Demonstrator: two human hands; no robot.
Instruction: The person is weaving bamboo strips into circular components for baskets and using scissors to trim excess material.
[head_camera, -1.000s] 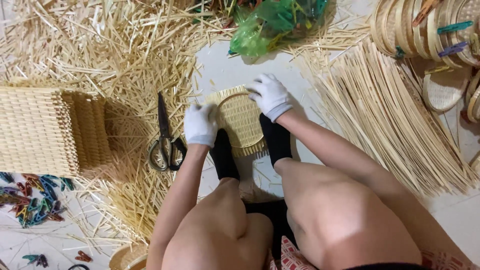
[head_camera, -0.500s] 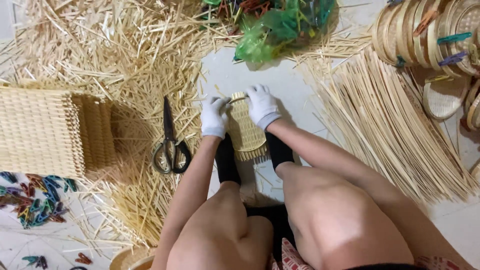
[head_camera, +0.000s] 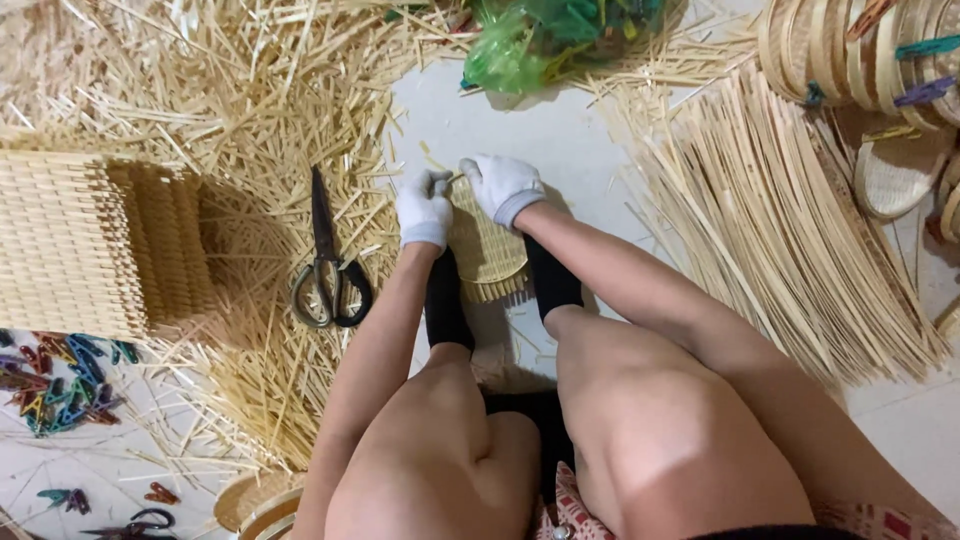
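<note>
Right now the small woven bamboo piece (head_camera: 487, 240) lies flat on the pale floor (head_camera: 560, 130), straight ahead of me, pinned between my two feet in black socks (head_camera: 447, 300). My left hand (head_camera: 424, 208), in a white glove, is curled at the piece's upper left edge with the fingers pinched together, and my right hand (head_camera: 502, 187), gloved the same, is closed over the top edge just beside it. The two hands nearly touch, and between them runs a thin bamboo strip (head_camera: 455, 180) (I cannot tell which hand actually has the grip on it, as the gloves hide the fingertips).

Just to the left of my left hand a pair of dark scissors (head_camera: 327, 265) lies on the floor, blades pointing away from me, resting at the edge of a wide litter of cut bamboo slivers (head_camera: 230, 90). Further left stands a stack of woven mats (head_camera: 90, 245), and below it a scatter of coloured clips (head_camera: 55, 385).

On the right a fan of long bamboo strips (head_camera: 790, 230) spreads across the floor, well apart from my right hand, with a row of finished round baskets (head_camera: 850, 50) beyond it in the top corner. Straight ahead, past the woven piece, sits a crumpled green plastic bag (head_camera: 550, 35).
</note>
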